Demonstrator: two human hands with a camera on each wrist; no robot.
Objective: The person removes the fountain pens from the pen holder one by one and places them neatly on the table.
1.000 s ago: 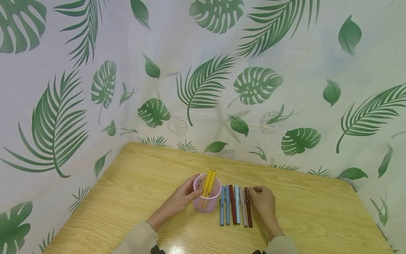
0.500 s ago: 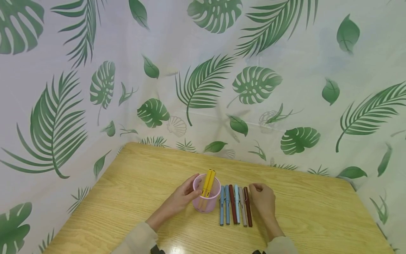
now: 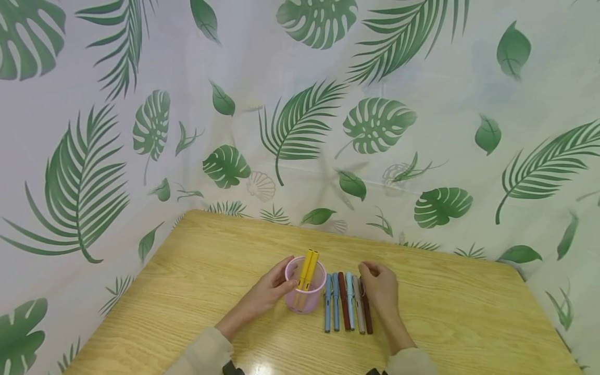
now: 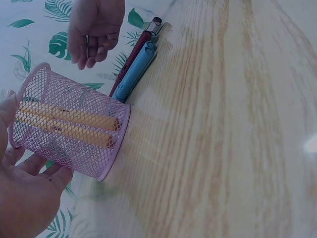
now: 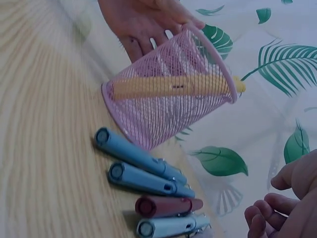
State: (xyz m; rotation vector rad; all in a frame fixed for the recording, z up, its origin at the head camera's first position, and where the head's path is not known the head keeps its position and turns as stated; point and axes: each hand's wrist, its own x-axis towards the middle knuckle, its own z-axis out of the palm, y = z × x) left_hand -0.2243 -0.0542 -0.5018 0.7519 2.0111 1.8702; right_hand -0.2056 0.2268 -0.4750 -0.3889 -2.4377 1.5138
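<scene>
My left hand (image 3: 269,290) holds a pink mesh pen cup (image 3: 316,302) upright on the table, with its thumb at the near rim and fingers round the side. Two yellow pens (image 3: 308,268) stand inside the cup. To its right lies a row of capped pens: two blue ones (image 3: 328,307), a dark red one (image 3: 344,302), a light blue one (image 3: 350,304), a greyish one (image 3: 359,310) and a dark brown one (image 3: 367,312). Over the brown pen's far end hovers my right hand (image 3: 382,291), partly covering it. Its fingers are loosely bent with nothing in them, as the left wrist view (image 4: 96,34) shows.
The wooden table (image 3: 211,271) ends at the back against a white cloth (image 3: 304,203) printed with green leaves. Another side of this cloth runs along the table's left edge. A bright reflection (image 3: 261,369) lies on the wood near the front.
My right hand has shifted left and slightly away from me, from beside the row to over the brown pen's far end. My left hand and the cup have stayed in place.
</scene>
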